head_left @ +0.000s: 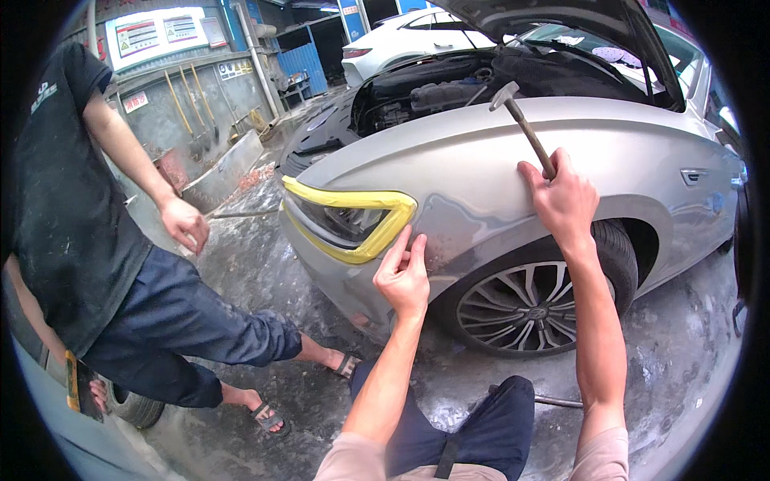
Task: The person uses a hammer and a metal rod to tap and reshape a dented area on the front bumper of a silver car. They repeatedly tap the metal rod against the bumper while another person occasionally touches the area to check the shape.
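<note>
My right hand [567, 196] grips a hammer [525, 128] by its handle, the metal head raised over the upper edge of the silver fender [481, 160]. Below and to the left, my left hand [403, 276] is at the fender beside the headlight's rear corner. Its thumb and a finger stretch toward the panel while the other fingers curl in; no held thing shows, and I cannot tell whether the tips touch. Yellow masking tape [401, 212] borders the headlight [341, 223]. Dull grey patches mark the fender between headlight and wheel arch.
The front wheel [533, 309] stands below the fender, under the raised hood [577, 24]. At left, a co-worker [88, 216] in a dark shirt stands close to the bumper, a yellow-and-black object [78, 385] in one hand. A metal bar [557, 402] lies by my leg.
</note>
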### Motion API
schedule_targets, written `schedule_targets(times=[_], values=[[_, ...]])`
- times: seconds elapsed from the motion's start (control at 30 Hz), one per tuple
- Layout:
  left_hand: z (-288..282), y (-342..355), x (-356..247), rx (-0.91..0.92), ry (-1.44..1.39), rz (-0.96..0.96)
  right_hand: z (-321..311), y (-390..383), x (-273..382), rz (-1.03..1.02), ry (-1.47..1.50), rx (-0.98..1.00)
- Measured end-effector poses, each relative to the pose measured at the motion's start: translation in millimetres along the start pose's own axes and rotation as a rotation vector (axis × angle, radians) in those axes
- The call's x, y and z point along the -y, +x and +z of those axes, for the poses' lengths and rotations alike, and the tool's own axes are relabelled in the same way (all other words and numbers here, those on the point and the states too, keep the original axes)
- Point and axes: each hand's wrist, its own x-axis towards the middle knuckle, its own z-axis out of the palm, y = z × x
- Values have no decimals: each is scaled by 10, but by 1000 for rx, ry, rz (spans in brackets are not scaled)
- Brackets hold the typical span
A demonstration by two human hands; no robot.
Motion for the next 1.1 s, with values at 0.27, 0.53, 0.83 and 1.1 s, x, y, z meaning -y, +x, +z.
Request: schedule_targets(times=[0.27,0.53,0.83,1.1], values=[[-78,-473,-222,227,184,266,1,26,16,-6,-88,67],[-289,-1357,-184,1112,293,-124,30,32,-50,12,-46,-23],[-342,-245,-148,369,452,488,-65,28,67,42,-32,70],[276,177,-202,620,452,793,3,43,41,31,-72,50]])
